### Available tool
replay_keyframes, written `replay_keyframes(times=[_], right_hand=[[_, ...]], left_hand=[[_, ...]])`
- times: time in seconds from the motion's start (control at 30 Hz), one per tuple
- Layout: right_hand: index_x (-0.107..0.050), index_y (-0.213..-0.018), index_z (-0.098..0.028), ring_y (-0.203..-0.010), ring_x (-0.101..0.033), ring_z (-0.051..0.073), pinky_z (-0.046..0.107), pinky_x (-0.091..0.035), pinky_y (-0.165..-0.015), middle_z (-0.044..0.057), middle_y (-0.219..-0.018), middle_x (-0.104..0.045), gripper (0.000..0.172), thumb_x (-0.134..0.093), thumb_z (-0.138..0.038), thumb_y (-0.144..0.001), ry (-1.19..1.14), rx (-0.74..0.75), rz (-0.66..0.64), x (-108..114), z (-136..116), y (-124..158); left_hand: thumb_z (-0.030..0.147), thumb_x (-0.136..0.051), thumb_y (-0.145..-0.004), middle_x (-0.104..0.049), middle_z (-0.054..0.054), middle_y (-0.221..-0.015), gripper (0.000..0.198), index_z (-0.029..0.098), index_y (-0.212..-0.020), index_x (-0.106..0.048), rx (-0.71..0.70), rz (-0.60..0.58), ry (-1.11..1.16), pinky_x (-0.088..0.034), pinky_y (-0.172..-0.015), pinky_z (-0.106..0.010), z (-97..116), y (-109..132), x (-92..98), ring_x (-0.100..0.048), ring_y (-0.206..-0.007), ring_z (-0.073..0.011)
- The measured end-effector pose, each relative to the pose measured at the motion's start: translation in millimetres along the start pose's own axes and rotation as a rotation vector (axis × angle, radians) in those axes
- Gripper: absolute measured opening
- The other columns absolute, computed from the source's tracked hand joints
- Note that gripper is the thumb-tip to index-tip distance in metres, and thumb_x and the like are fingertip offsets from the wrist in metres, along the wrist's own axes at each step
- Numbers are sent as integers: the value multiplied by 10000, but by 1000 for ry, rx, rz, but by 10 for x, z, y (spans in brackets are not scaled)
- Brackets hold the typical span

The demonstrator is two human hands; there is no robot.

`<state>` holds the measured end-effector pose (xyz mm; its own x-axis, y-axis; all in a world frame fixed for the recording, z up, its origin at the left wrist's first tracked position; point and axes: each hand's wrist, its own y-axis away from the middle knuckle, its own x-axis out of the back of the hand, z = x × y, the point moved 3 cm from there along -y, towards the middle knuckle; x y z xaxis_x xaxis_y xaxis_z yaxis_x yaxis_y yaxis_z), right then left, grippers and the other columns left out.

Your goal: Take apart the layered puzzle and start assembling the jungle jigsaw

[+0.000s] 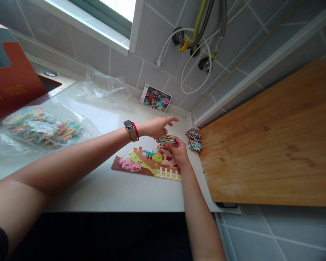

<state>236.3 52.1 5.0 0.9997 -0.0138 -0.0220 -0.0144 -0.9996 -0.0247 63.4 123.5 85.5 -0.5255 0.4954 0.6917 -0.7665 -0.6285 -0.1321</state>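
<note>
A partly joined jigsaw puzzle (148, 163) lies on the white counter, with a pink pig, a cow and a white fence on it. My right hand (180, 154) grips a stack of loose puzzle pieces (165, 139) over its upper right part, thumb on top. Just behind that stack is my left hand (159, 127), wearing a watch, its index finger stretched out to the right. The left hand's lower fingers are partly hidden, and whether they touch the stack is unclear. More puzzle pieces (193, 140) are piled to the right.
A picture card (155, 98) leans on the tiled wall. A clear bag of puzzle pieces (43, 125), a crumpled plastic bag (103, 87) and an orange box (13, 83) are on the left. A wooden board (274, 141) stands at the right; cables (197, 47) hang above.
</note>
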Motion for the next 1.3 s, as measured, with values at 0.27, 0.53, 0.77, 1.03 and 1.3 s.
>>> replay_keyframes(times=[0.27, 0.53, 0.77, 1.03, 1.3], right_hand=[[-657, -1122, -255, -900, -749, 204, 342, -612, -850, 21, -1035, -783, 563, -926, -446, -666, -10, 26, 47, 31, -32, 1], [-699, -1125, -231, -875, -741, 192, 312, -617, -795, 35, -1093, -788, 587, -946, -447, -638, -115, -53, 107, 48, -54, -7], [-698, -898, -232, -717, -704, 139, 282, -624, -751, -17, -843, -764, 453, -984, -421, -602, -329, -107, 183, 192, -11, -49], [-702, -836, -232, -735, -693, 127, 280, -624, -773, -35, -815, -757, 439, -1005, -396, -564, -434, -108, 195, 223, -24, -52], [-718, -834, -217, -717, -715, 126, 244, -620, -702, -15, -839, -771, 383, -993, -329, -592, -527, -117, 131, 178, -64, -50]], left_hand=[[140, -478, -924, -600, -189, -1441, 584, 148, -1501, -391, 88, 138, 155, -540, -898, -310, -16, -61, -80, -652, -1220, -235], [383, -551, -987, -716, -216, -1201, 465, 138, -1382, -541, 286, -181, -485, -534, -867, -406, 378, 295, 2, -707, -1074, -344], [548, -964, -494, -761, -170, -1110, 877, 168, -1231, -677, 295, -431, -586, -529, -806, -348, 404, 376, -151, -706, -967, -329], [457, -966, -569, -755, -150, -1165, 789, 194, -1250, -666, 213, -680, -675, -535, -796, -355, 615, 443, -471, -717, -1022, -337], [555, -831, -776, -755, -153, -1081, 617, 166, -1216, -642, 178, -601, -724, -555, -735, -363, 582, 562, -526, -738, -973, -335]])
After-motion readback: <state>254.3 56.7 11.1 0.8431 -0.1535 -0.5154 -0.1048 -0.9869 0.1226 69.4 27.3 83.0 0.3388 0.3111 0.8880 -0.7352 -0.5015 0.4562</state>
